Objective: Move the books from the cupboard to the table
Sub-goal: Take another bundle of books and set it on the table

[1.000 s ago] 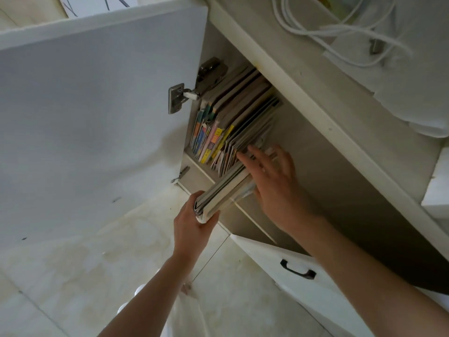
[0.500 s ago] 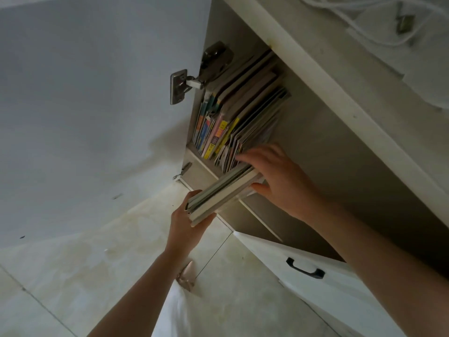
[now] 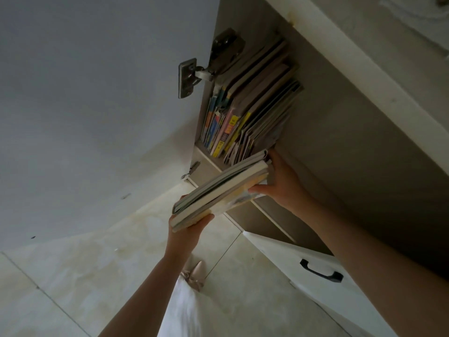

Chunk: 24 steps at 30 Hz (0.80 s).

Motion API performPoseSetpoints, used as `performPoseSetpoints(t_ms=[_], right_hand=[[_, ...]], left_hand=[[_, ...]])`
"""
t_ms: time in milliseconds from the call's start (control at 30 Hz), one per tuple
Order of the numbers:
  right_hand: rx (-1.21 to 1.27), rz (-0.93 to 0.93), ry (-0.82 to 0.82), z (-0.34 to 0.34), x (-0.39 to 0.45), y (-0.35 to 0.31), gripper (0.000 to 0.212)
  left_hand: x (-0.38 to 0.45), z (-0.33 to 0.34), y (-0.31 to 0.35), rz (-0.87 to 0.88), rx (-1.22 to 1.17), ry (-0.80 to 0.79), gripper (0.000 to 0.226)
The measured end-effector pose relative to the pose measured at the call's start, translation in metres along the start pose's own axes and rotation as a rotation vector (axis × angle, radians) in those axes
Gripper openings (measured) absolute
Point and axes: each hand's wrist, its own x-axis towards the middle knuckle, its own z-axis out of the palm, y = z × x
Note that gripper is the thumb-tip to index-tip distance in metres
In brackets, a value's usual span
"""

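Note:
A small stack of thin books (image 3: 218,190) hangs tilted just outside the open cupboard (image 3: 340,147). My left hand (image 3: 188,229) grips its lower near end from beneath. My right hand (image 3: 281,183) holds the far end, thumb under the stack and fingers behind it. Several more books (image 3: 245,110) stand upright in a row on the cupboard shelf, leaning against its left wall, with coloured spines facing out. The table is out of sight.
The white cupboard door (image 3: 97,105) stands wide open at the left on a metal hinge (image 3: 192,76). A second white door with a black handle (image 3: 320,272) juts out at the lower right. Pale floor tiles (image 3: 85,276) and a shoe (image 3: 194,276) lie below.
Both hands have drawn the stack out of the shelf, toward me and lower. My right hand has shifted from resting on top of the stack to gripping its far end.

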Motion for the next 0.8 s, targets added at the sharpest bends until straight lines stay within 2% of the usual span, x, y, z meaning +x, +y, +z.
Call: performPoseSetpoints(t_ms=[133, 233, 333, 500, 600, 667, 800], right_hand=[[-0.025, 0.028, -0.017, -0.003, -0.007, -0.001, 0.087], [-0.017, 0.04, -0.043, -0.004, -0.025, -0.012, 0.087], [-0.027, 0.064, -0.028, -0.001, -0.052, -0.031, 0.074], [0.098, 0.159, -0.053, 0.008, -0.11, -0.078, 0.081], [0.19, 0.208, -0.065, 0.015, -0.143, -0.107, 0.072], [0.227, 0.198, -0.069, 0.022, -0.167, -0.127, 0.066], [0.288, 0.146, -0.052, 0.042, -0.206, -0.168, 0.069]], left_hand=[[-0.004, -0.002, 0.012, -0.024, 0.012, 0.018, 0.054], [-0.019, -0.012, 0.022, -0.08, -0.019, -0.033, 0.054], [-0.036, -0.032, 0.039, -0.146, -0.023, -0.107, 0.057], [-0.067, -0.077, 0.099, -0.218, -0.021, -0.312, 0.057], [-0.098, -0.106, 0.135, -0.25, -0.032, -0.346, 0.065], [-0.124, -0.125, 0.153, -0.251, -0.049, -0.316, 0.073], [-0.183, -0.161, 0.176, -0.307, -0.05, -0.112, 0.081]])
